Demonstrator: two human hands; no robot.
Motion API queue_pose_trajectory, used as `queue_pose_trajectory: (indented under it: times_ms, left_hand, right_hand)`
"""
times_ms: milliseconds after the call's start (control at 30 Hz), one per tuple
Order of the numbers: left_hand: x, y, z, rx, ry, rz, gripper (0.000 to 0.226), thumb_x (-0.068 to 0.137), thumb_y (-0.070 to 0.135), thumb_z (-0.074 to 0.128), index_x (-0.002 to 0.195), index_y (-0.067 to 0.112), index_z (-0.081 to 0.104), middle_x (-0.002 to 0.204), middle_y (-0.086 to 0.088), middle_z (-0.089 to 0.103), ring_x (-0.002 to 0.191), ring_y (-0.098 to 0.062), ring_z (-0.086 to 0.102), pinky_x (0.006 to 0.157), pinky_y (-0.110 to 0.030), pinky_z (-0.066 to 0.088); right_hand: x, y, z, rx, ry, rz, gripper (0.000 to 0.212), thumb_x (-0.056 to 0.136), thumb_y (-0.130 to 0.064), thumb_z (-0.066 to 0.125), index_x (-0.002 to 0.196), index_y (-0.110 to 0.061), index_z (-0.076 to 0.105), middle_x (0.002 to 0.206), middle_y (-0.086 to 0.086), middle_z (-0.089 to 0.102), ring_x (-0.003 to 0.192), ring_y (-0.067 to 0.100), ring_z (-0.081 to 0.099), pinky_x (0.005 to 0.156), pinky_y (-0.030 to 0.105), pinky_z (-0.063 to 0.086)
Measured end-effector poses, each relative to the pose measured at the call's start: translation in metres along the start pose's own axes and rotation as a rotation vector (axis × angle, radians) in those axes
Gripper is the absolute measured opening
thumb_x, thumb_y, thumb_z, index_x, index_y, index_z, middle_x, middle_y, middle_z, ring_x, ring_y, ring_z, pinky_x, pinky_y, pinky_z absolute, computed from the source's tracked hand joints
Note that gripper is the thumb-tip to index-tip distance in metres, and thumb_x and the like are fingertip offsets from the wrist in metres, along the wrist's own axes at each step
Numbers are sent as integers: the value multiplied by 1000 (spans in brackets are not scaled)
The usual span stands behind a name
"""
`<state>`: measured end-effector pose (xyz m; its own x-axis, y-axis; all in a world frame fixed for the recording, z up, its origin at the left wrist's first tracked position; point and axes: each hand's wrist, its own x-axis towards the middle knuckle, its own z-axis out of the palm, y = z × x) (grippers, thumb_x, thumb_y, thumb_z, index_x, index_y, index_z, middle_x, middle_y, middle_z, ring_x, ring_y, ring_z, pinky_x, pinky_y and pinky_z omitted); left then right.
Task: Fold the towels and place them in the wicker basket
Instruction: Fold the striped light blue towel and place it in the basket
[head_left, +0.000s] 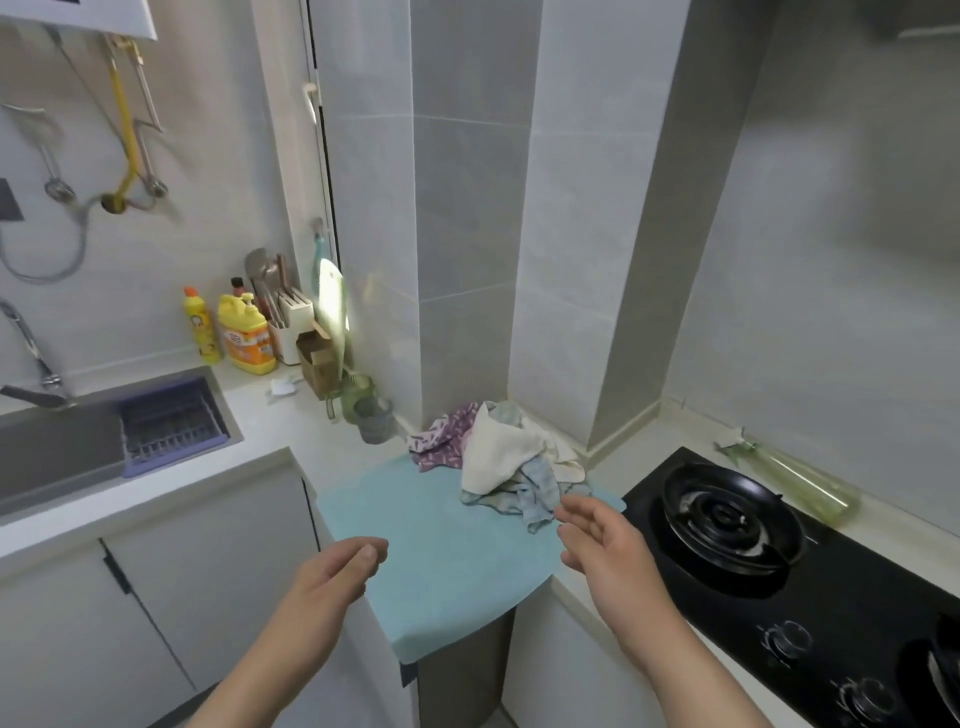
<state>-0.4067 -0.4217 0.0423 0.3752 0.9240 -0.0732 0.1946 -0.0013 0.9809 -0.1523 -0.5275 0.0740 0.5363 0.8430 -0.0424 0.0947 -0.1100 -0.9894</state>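
Hovering empty, fingers loosely curled: left hand (340, 569), right hand (597, 540) above spread blue towel (441, 545). Risk: overhanging edge slides off counter (270, 426) when tugged.

towels (511, 457) between sink (57, 452), stove (779, 551)

No text is showing legibly; the yellow detergent bottle (247, 332) is carrying a label (250, 342), seemingly printed, too blurred to read.
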Motion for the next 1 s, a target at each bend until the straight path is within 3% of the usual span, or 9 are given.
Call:
queue_pose_trajectory:
  times_ms: [67,100,200,433,567,733,867,933,1000]
  left_hand:
    - [34,4,0,29,-1,31,37,81,64,60,99,34,72,108,14,71,109,-3,62,92,-27,46]
    - [52,7,2,50,-6,46,39,78,64,60,100,35,72,108,16,71,108,-2,62,95,-30,46]
    - [108,15,10,89,-32,60,18,97,39,52,103,36,68,109,18,70,111,-4,61,99,-32,47]
    - [222,17,26,82,-92,14,19,100,32,52,105,31,70,106,20,71,108,-4,62,99,-34,48]
    - [266,17,37,74,-162,-10,28,89,47,55,104,29,71,108,14,71,107,-7,63,98,-34,48]
    - [319,20,45,93,-269,7,24,88,44,53,95,30,72,107,-2,70,105,-19,63,98,-37,47]
    - [367,15,53,156,-374,50,22,98,21,55,87,23,74,95,-4,71,83,-10,64,82,-29,47]
    - [391,12,59,197,-422,80,22,98,14,53,88,16,73,84,-3,71,69,-3,59,69,-18,44]
    - [417,8,65,221,-493,101,21,97,13,53,90,14,73,79,1,71,68,-2,59,62,-13,43]
  right_hand:
    - [32,5,6,21,6,2,30,96,-8,55,122,-24,59,119,-8,65,108,1,60,97,31,51]
    - [48,8,10,35,10,6,29,96,-9,56,122,-23,59,119,-8,65,107,1,60,96,30,51]
    - [95,13,18,60,16,26,30,96,-10,57,123,-23,59,120,-9,65,109,1,60,94,26,50]
    - [189,23,29,48,36,99,26,98,-10,54,116,-28,58,119,-13,62,108,-1,58,73,15,52]
    - [226,30,34,36,54,138,29,97,-7,55,106,-34,58,116,-13,62,107,-1,58,82,19,48]
    - [256,40,36,-11,114,194,29,96,-8,56,105,-35,60,117,-14,63,108,0,59,96,26,48]
    - [276,49,46,-83,192,245,25,97,-10,54,110,-28,65,113,-17,64,109,6,59,104,32,46]
    - [286,54,56,-115,230,273,25,97,-8,54,104,-29,66,107,-19,64,108,8,60,104,30,44]
    - [298,59,67,-165,287,296,25,97,-9,54,108,-26,67,111,-14,64,109,9,59,101,24,42]
